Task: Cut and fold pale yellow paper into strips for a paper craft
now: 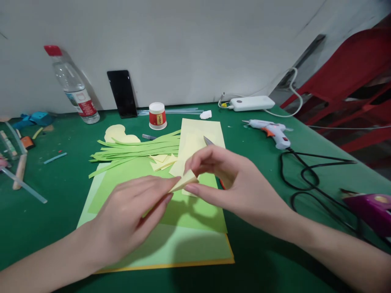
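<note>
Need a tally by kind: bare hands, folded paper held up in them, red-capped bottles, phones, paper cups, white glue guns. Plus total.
Hands: 2 (left hand, right hand)
Folded pale-yellow paper: 1
Red-capped bottle: 1
Phone: 1
Paper cup: 1
White glue gun: 1
Total: 7

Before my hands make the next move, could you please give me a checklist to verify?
1. Folded yellow paper held by left hand: ok.
2. Right hand gripping the paper firmly: cannot tell, though it is at the paper's edge.
3. Pointed metal blade fully visible: not ok; right hand hides part.
4. White glue gun apart from both hands: ok.
5. White glue gun cool: cannot tell.
6. Green strips clear of both hands: ok.
</note>
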A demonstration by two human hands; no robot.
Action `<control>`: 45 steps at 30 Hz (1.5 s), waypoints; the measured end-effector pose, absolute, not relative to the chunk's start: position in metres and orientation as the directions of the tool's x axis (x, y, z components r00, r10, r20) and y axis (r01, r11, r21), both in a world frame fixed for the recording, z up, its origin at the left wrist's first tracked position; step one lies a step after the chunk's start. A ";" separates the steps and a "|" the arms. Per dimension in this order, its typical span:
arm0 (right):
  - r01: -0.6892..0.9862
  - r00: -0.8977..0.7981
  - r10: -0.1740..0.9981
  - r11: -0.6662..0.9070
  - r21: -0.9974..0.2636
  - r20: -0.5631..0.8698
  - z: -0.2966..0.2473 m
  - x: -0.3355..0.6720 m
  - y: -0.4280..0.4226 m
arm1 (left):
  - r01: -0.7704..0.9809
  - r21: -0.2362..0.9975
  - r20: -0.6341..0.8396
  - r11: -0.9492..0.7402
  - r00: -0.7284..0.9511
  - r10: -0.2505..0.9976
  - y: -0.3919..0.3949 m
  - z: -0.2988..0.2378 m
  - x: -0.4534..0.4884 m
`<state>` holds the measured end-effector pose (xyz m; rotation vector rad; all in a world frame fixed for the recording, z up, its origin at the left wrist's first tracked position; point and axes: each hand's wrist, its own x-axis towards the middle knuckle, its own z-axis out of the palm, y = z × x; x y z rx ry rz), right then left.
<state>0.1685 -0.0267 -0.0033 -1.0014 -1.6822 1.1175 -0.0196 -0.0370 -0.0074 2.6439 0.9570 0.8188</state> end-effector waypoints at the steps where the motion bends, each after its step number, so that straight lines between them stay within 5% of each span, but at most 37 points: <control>1: 0.171 -0.292 0.911 0.350 -0.921 0.292 -0.003 0.169 -0.027 | 0.507 0.443 0.382 -0.739 0.639 0.668 -0.038 -0.006 -0.019; 5: 0.271 -0.387 0.824 0.531 -0.803 0.415 -0.003 0.168 -0.028 | 0.475 0.627 0.265 -0.617 0.615 0.743 -0.043 -0.004 -0.018; 13: 0.338 -0.452 0.808 0.547 -0.766 0.378 -0.006 0.166 -0.029 | 0.462 0.748 0.126 -0.476 0.605 0.786 -0.040 -0.005 -0.015; 23: 0.410 -0.515 0.825 0.475 -0.779 0.232 0.003 0.184 -0.018 | 0.584 0.744 -0.106 -0.324 0.582 0.806 -0.033 0.000 -0.017; 28: 0.564 -0.307 0.938 0.318 -0.762 0.164 0.022 0.228 0.006 | 0.624 0.757 -0.276 -0.192 0.572 0.772 -0.016 0.003 -0.025; 34: 0.642 0.029 0.962 0.191 -0.743 0.273 0.033 0.271 0.017 | 0.608 0.731 -0.281 -0.310 0.681 0.676 0.009 -0.003 -0.047; 40: 0.389 0.272 0.869 0.294 -0.873 0.413 0.040 0.258 0.006 | 0.657 0.698 -0.405 -0.285 0.690 0.599 0.013 -0.013 -0.047; 42: 0.249 0.171 0.931 0.276 -0.928 0.322 0.036 0.240 0.004 | 0.596 0.779 -0.325 -0.193 0.648 0.689 0.005 -0.024 -0.035; 45: 0.067 -0.210 0.966 0.169 -0.983 0.152 0.020 0.208 0.000 | 0.458 0.883 -0.202 -0.104 0.571 0.796 -0.009 -0.047 -0.017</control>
